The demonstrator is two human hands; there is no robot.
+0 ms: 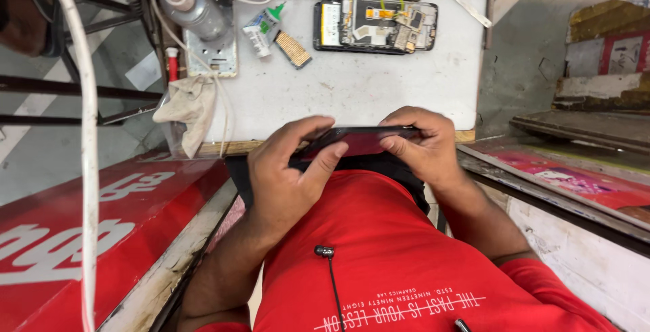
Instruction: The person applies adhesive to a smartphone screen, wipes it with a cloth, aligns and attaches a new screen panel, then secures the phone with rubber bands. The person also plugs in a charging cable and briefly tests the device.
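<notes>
Left hand: closed around the near-left end of a dark, flat phone panel, thumb laid across the top face, fingers curled beneath. Right hand: closed over the right end of same panel, fingertips pressed on upper edge. Panel held level between both hands, just above the front edge of the white work surface, close to the red shirt.

Possible faults, as judged from this grip:
- Flexing or cracking of the thin panel if pressed unevenly from both ends.
- Slip toward the lap; no support directly beneath.
- Snagging on the hanging earphone cord.

Edges and room:
- Front wooden edge of the surface directly under the hands; bare white area beyond, open for setting down.
- Opened phone body with exposed boards at the far edge, well apart from the hands.
- Plastic bottle, small tube, gold mesh strip and crumpled cloth on the left side; white cable hanging at far left.
- Red signboard close on the left, stacked boards close on the right; lateral elbow room narrow.
</notes>
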